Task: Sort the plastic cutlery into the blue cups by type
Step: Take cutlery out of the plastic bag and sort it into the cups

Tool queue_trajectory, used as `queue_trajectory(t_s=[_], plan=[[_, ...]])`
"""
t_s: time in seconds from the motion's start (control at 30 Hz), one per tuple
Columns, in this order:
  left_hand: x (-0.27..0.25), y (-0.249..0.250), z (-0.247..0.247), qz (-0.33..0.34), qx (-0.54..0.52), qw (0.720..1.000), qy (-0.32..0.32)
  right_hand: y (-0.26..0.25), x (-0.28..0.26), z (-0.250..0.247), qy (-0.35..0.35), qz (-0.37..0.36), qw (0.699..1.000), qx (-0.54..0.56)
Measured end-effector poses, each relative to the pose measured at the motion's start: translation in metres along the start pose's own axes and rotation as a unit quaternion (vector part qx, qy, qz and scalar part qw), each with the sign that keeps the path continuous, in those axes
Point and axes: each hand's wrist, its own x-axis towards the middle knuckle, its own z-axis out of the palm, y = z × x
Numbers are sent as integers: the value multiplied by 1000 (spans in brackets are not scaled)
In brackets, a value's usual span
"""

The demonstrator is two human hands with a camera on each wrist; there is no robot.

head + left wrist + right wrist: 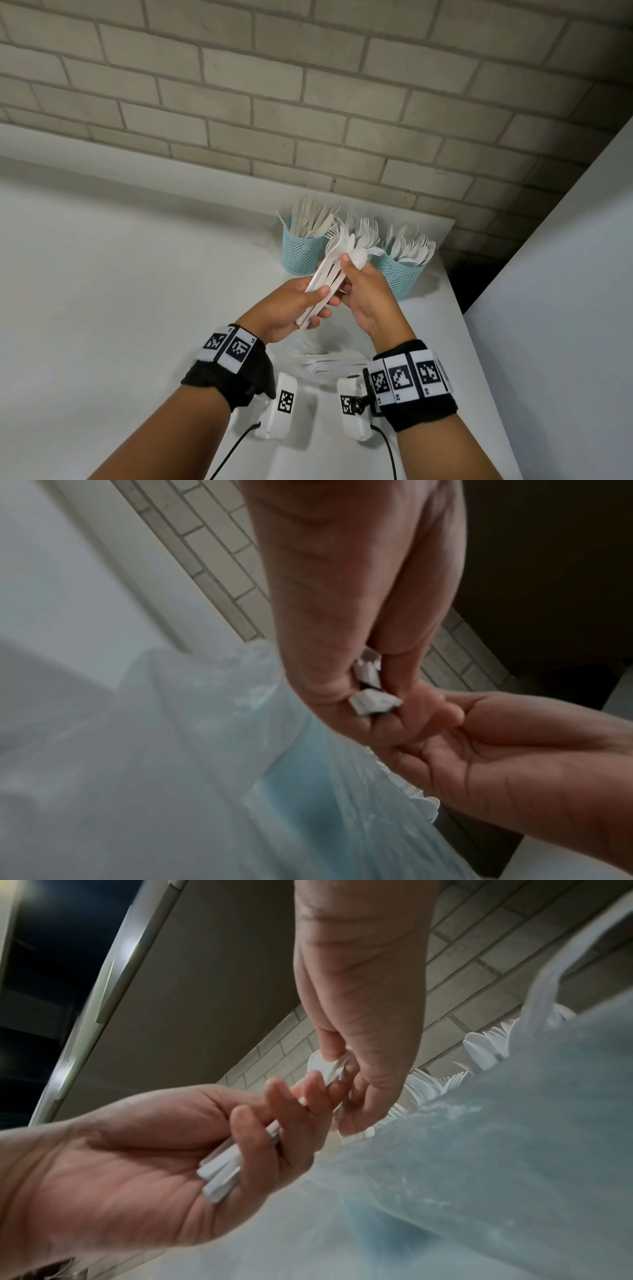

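Note:
My left hand (318, 302) grips a bundle of white plastic spoons (330, 270) by their handles, above the table. My right hand (352, 264) pinches the bowl end of one spoon (359, 257) at the top of that bundle. Three blue mesh cups stand behind the hands: a left cup (300, 254) with knives, a middle one with forks (366, 229) that is mostly hidden, and a right cup (399, 275) with spoons. The right wrist view shows the handle ends (221, 1173) lying in my left palm. In the left wrist view the handle ends (373, 704) poke out below the fingers.
Loose white cutlery (325, 359) lies on the white table (120, 291) under my wrists. A brick wall (308, 102) runs behind the cups. The table ends just right of the right cup, with a dark gap and a white panel (565, 274) beyond. A blurred pale blue mass (222, 764) fills the wrist views.

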Motion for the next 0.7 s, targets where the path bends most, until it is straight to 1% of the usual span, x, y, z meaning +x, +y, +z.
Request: queue_trajectory(t_s=[0.1, 0.2, 0.33, 0.5, 0.57, 0.6, 0.7], plan=[[1, 1, 3, -6, -6, 1000, 22, 1, -1, 1, -13, -4, 1000, -20], [1, 1, 4, 1, -10, 999, 30, 1, -2, 1, -13, -10, 999, -37], [1, 1, 3, 4, 1, 999, 47, 0, 1, -2, 21, -25, 999, -12], [0, -1, 3, 2, -2, 999, 46, 3, 4, -9, 83, -57, 994, -33], [0, -2, 3, -3, -19, 999, 44, 4, 6, -12, 111, -62, 992, -7], [1, -2, 2, -5, -31, 999, 44, 3, 6, -13, 113, -61, 991, 19], [3, -4, 1, -17, -65, 997, 49, -1, 6, -14, 87, -49, 988, 116]])
